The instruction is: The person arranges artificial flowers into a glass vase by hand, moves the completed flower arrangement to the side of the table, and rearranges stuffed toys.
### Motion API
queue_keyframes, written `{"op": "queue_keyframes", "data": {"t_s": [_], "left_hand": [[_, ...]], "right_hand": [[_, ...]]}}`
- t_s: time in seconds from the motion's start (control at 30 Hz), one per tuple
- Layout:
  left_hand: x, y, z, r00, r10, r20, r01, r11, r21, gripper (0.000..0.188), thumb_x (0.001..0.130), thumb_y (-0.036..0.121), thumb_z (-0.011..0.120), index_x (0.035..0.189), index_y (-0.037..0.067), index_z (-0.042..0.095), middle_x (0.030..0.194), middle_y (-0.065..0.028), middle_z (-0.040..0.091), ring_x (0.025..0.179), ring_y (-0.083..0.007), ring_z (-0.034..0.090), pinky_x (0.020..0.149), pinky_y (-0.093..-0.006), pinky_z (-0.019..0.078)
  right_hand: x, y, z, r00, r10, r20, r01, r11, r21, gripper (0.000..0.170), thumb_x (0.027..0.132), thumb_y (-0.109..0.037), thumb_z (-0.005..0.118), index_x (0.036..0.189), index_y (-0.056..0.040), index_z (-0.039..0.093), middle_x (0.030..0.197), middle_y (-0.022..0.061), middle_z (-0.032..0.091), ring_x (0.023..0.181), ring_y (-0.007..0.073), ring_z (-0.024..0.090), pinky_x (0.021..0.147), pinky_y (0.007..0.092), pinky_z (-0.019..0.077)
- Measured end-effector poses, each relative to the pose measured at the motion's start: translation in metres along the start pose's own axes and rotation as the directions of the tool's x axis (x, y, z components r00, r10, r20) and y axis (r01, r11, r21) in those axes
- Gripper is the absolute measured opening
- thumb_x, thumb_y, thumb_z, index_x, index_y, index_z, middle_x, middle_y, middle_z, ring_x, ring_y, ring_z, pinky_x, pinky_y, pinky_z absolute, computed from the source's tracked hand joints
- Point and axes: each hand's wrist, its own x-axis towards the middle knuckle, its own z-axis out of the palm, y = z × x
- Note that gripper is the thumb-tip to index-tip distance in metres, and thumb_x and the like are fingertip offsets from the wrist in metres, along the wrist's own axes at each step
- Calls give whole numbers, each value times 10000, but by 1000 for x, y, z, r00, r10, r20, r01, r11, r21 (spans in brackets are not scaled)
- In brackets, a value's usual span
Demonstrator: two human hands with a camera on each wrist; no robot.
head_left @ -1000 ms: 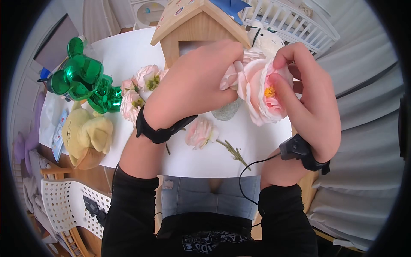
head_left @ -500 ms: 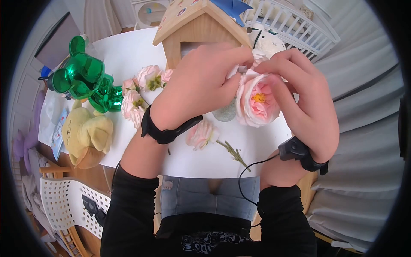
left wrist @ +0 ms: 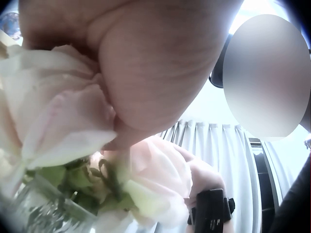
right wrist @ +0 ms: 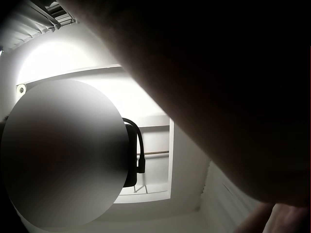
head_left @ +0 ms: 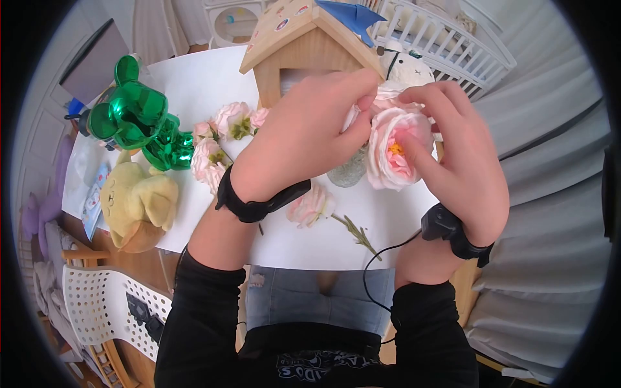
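Note:
A large pale pink artificial-looking rose (head_left: pixel 388 132) with a yellow centre faces me over the textured glass vase (head_left: pixel 348 173). My right hand (head_left: pixel 462 152) pinches its petals, thumb on the inside and fingers behind. My left hand (head_left: pixel 314 123), its fingers curled, holds another pale pink rose (left wrist: pixel 63 111) just left of it, mostly hidden behind the hand in the head view. Green stems and leaves (left wrist: pixel 80 177) show under the blooms at the glass in the left wrist view. The right wrist view shows mostly a dark arm, no flowers.
One cut rose (head_left: pixel 312 205) lies on the white table (head_left: pixel 291 249); more roses (head_left: pixel 226 123) lie left of my forearm. A wooden house (head_left: pixel 310 48) and white plush toy (head_left: pixel 406 68) stand behind. A shiny green bear figure (head_left: pixel 139 116) and yellow plush (head_left: pixel 137 200) are at left.
The large rose has turned and come lower and left, then slightly right; my right thumb and fingers have shifted on its petals. My left hand has moved a little right.

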Motion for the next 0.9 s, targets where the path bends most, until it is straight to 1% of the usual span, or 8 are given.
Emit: {"op": "queue_keyframes", "data": {"t_s": [0.1,0.17,0.3,0.37,0.43,0.5,0.63,0.9], "left_hand": [[1,-2,2,1000,21,-3,-21,999,-29,163,975,15,665,1133,3,703,989,-165,727,909,-375,695,837,-408,567],[0,-6,4,997,80,-21,-81,995,-64,186,974,6,657,1150,5,717,1013,-165,735,933,-376,702,857,-412,572],[-2,-7,2,994,106,-16,-107,993,-57,208,977,3,650,1162,7,744,1077,-157,746,990,-378,709,889,-420,577],[-4,-4,2,996,89,-24,-90,994,-67,205,977,4,650,1158,6,748,1089,-156,747,1004,-380,709,895,-420,577],[-2,-5,2,996,83,-31,-84,996,-44,180,987,29,664,1148,-2,739,1069,-163,735,986,-385,700,878,-424,569],[-1,-4,0,998,64,-16,-65,997,-52,165,996,50,673,1138,-7,733,1056,-168,727,974,-391,692,864,-430,564],[-2,-11,-3,998,67,-3,-67,997,-32,158,1026,116,691,1104,-20,710,1033,-177,707,962,-401,669,841,-451,549],[-9,3,-4,999,-27,-24,25,998,-65,241,982,204,782,1055,-12,703,1074,-194,707,973,-409,668,858,-456,547]], "right_hand": [[-1,-4,-6,989,74,131,-94,984,153,385,906,-73,778,1276,-15,688,1250,149,651,1099,335,670,956,401,550],[-5,-8,-7,988,-118,-98,115,993,-34,367,894,-67,770,1250,-8,700,1221,155,674,1078,344,674,907,412,548],[-37,-39,-38,951,-72,-301,67,997,-26,329,875,-59,774,1199,-25,724,1174,148,697,1020,363,682,840,417,543],[-60,-50,-46,985,-162,57,154,979,130,290,865,-76,800,1149,-55,744,1123,131,710,974,344,702,784,422,557],[-69,-60,-29,901,-210,381,180,977,112,282,850,-101,830,1104,-75,711,1002,103,647,925,282,692,739,366,570],[-94,-46,18,887,-166,430,141,986,90,280,858,-119,833,1097,-73,695,1002,97,613,951,276,688,733,392,587],[-128,-20,94,940,-24,339,6,999,54,283,890,-109,809,1137,-76,675,1051,96,611,1017,298,676,763,417,607],[-140,-13,113,927,180,329,-221,971,91,323,888,-79,778,1188,-77,660,1091,115,644,992,353,710,768,469,624]]}}
